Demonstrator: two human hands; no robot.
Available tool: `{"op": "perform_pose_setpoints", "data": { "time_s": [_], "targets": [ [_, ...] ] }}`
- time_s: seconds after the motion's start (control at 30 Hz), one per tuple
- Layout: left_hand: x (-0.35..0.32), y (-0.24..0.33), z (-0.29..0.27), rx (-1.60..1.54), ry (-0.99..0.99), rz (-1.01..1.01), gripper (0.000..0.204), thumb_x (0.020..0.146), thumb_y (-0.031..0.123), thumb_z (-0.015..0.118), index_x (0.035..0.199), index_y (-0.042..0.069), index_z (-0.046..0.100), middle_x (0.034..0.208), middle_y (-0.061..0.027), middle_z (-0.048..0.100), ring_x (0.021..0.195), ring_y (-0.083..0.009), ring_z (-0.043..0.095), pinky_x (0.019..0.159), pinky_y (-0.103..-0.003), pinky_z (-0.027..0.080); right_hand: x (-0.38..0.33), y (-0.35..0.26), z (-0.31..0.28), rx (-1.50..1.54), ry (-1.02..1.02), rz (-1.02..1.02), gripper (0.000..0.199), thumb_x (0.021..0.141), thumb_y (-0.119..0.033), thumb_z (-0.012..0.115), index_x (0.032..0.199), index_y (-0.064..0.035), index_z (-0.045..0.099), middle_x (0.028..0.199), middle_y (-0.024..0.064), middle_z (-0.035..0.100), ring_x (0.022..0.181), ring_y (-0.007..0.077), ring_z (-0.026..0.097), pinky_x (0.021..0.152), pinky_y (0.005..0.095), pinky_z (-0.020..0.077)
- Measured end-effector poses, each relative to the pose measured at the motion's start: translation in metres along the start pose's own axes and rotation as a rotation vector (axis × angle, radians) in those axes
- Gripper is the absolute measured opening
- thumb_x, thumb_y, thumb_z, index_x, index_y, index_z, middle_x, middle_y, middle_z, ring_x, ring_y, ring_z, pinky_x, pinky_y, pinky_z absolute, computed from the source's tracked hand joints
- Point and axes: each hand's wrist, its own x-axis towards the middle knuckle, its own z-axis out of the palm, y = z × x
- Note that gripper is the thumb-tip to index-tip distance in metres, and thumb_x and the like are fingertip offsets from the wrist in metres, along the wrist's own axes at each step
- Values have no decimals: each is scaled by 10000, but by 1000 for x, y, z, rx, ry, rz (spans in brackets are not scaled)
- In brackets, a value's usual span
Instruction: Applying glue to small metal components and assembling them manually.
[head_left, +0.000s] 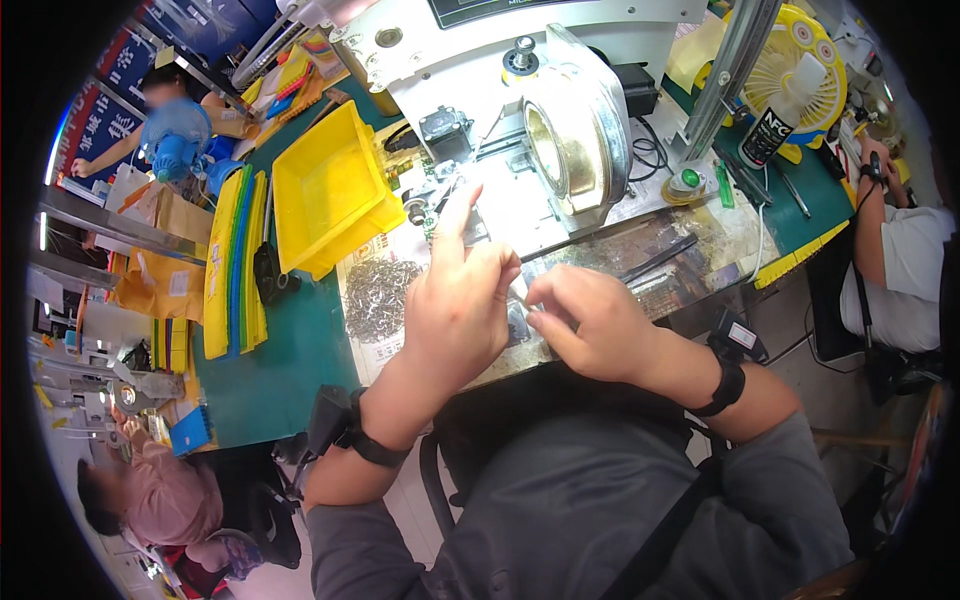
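Both hands meet over the bench (300,350) edge: left hand (455,305) pinched on a small metal part (522,293), forefinger raised; right hand (590,320) pinching its other end. Machine (560,130) stands behind, yellow bin (330,190) and clip pile (378,295) left. Risk: part is tiny; a loosened pinch likely drops it among the clips.

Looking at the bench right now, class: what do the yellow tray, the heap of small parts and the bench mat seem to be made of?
Yellow tray: likely moulded plastic, smooth with a uniform colour. Heap of small parts: probably metal, grey and glinting. Bench mat: looks like matte green rubber or vinyl, though the picture leaves that open.
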Motion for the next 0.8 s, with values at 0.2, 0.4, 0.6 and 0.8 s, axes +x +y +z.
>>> {"op": "perform_pose_setpoints", "data": {
  "time_s": [0.2,0.4,0.6,0.8],
  "targets": [
    [5,-3,4,-16,-2,0,92,850,37,674,906,49,602,1443,-289,484,742,-339,703,602,-390,558,-11,13,-10,-205,-135,-101,139,868,-104,647,991,-51,609,837,130,615,782,339,635,698,452,500],
    [-8,-19,8,-1,55,89,132,811,15,693,896,64,605,1207,-179,606,790,-307,678,637,-380,542,2,20,-19,-364,-385,-164,231,840,-69,608,1069,-82,635,870,112,583,798,321,607,702,437,490],
    [-17,-35,13,-73,83,114,181,779,-10,708,902,77,609,873,-99,619,699,-289,621,593,-376,487,13,33,-8,-347,-393,-370,263,801,-78,629,1062,-85,661,871,78,576,807,287,609,740,403,495],
    [-15,-41,15,-134,117,145,171,780,-7,701,899,72,607,821,-93,614,680,-282,615,582,-367,474,16,31,-25,-261,-53,-406,322,785,-41,704,1104,-53,662,952,89,663,846,281,660,715,384,531]
  ]
}}
